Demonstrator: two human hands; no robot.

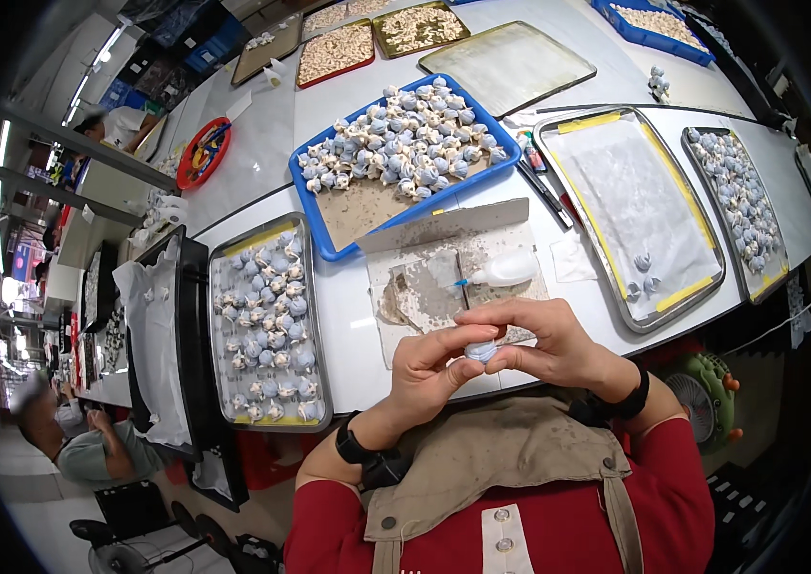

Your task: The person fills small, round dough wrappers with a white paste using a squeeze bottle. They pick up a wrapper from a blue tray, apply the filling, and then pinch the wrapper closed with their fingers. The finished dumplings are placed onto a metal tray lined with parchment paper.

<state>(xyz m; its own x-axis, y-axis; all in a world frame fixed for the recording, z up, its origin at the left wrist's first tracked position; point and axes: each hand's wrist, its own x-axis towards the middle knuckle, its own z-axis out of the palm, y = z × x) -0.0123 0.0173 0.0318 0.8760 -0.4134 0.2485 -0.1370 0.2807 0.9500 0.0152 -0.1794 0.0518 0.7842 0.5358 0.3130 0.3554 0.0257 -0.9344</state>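
Close in front of my chest, both hands pinch one small rounded pale blue piece (481,351), too small to tell its exact kind. My left hand (432,366) is closed on its left side with thumb and fingertips. Closed on it from the right, the thumb and forefinger of my right hand (555,341) arch over the piece. Just beyond lies a stained cardboard sheet (511,222) with a raised flap. On it rests a white squeeze bottle (507,269) with a blue tip, lying on its side.
A blue tray (313,212) heaped with blue-and-cream pieces stands beyond the cardboard. Left is a metal tray (321,387) of similar pieces; right, a paper-lined tray (635,191) holds a few. Another filled tray (690,143) is farther right. A red basket (221,163) holds tools. Other people sit far left.
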